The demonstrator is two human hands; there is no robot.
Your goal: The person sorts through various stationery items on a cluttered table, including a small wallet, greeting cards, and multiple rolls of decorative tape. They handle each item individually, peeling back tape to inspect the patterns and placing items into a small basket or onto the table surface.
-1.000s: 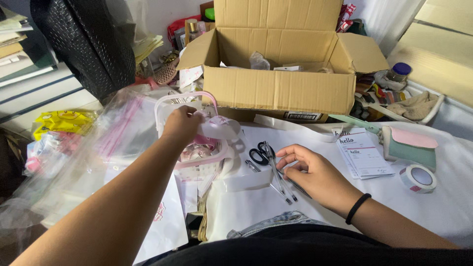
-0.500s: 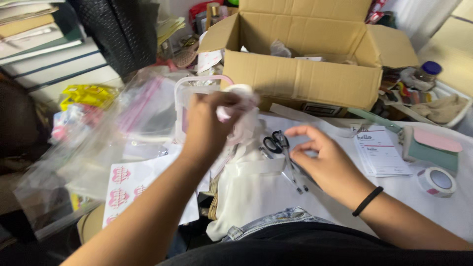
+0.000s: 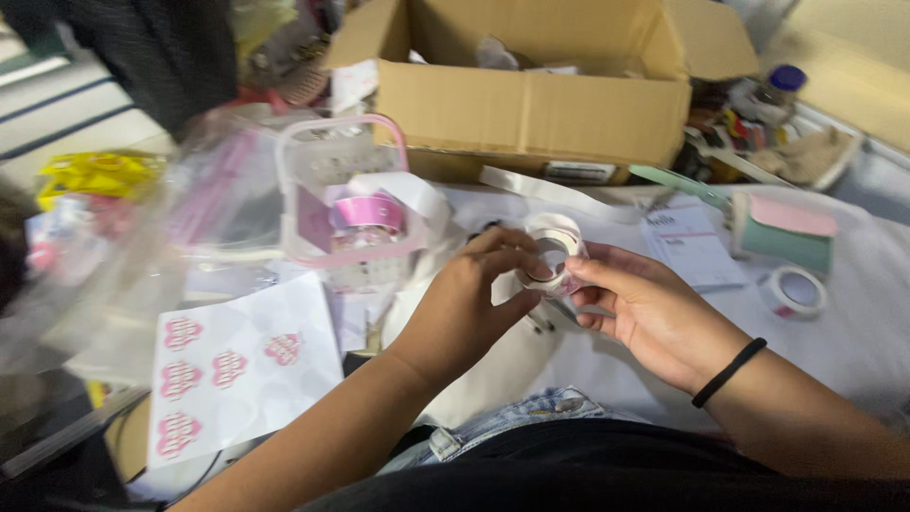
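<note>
Entry, left to right across the frame.

Yellow packets: upper left, blurred, kind unclear.

Clear plastic bags: left of centre, crumpled, blurred.

Sticker sheet: lower left, white with pink heart-shaped stickers, lying flat.

Pink-rimmed clear container: left of centre, handle raised, a pink tape roll visible inside.

Left hand: centre of frame, thumb and fingers closed narrowly on the left rim of the white tape roll.

White tape roll: centre of frame, held upright above the white table cover, between both hands, its open core facing the camera. Judged light and fairly stiff as a ring, unlikely to break; the outer face likely smooth, the loose end sticky. Best taken by the outer rim or with a finger through the core, as it was here.

Right hand: right of centre, fingertips pinching the roll's lower right rim; black band on the wrist.

Cardboard box: top centre, flaps open, odds and ends inside.

Printed cards: right of centre, stacked.

Mint and pink pouch: right.

Second tape roll: right, lying flat.
</note>
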